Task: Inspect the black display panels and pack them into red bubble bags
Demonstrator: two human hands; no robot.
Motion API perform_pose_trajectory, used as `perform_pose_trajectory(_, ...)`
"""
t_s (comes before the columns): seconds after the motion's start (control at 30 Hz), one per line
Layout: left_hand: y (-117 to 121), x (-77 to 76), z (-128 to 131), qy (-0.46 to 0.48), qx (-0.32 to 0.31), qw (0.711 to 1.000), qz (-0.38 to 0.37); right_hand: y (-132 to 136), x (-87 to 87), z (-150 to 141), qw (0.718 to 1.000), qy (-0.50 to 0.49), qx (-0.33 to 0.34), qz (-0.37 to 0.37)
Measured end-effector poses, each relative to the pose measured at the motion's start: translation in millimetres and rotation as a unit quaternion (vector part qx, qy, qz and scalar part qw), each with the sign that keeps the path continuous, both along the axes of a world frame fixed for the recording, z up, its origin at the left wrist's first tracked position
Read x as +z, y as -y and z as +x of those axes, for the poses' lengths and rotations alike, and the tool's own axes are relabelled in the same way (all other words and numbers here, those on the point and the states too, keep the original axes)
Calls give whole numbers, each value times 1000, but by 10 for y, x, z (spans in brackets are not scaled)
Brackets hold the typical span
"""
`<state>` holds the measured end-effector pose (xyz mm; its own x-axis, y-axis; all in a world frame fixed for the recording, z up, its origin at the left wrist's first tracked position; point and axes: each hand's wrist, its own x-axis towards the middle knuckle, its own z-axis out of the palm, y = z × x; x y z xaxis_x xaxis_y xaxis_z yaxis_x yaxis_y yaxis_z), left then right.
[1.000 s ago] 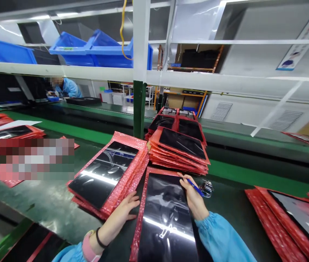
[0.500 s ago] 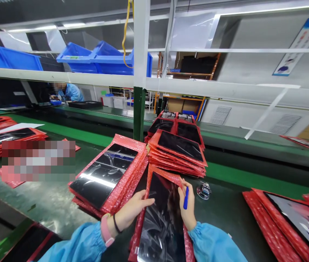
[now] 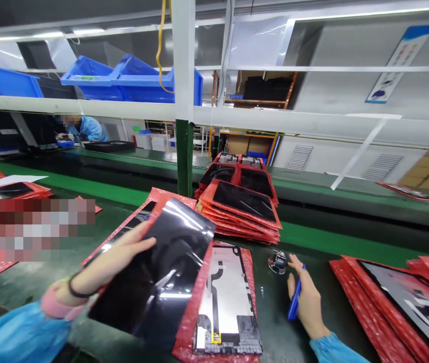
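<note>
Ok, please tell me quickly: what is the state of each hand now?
Left hand: closed, holding a dark glossy panel by its edge.
Right hand: holding a blue pen-like tool.

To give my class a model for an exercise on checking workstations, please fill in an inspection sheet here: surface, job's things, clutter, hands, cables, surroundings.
Surface: dark green bench, with a brighter green strip running across.
Job's things: black panel, tilted up; silver-backed panel lying on red bubble wrap.
Clutter: shiny metal object; red-wrapped stack ahead; more red-wrapped panels at the right.
Hands: left hand grips the black panel; right hand holds a blue pen-like tool, fingertips close to the metal object, contact unclear.
Cables: yellow cable hanging by the white post.
Surroundings: blue bins overhead; a co-worker in blue farther back.
</note>
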<state>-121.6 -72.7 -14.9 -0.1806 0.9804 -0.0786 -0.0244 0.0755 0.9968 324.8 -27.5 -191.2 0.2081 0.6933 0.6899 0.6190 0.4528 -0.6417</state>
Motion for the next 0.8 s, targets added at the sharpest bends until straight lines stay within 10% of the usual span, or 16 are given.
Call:
perform_pose_trajectory(0.47, -187, 231, -857, 31, 63, 996, -62, -139, -60, 145, 978, 208, 11, 16)
perform_pose_trajectory(0.67, -410, 27, -902, -72, -78, 992, -63, -99, -75, 54, 982, 188, 9, -15)
perform_pose_trajectory(0.8, -555, -119, -914, -150, -59, 987, -16, -54, -17, -17, 990, 139, 27, -25)
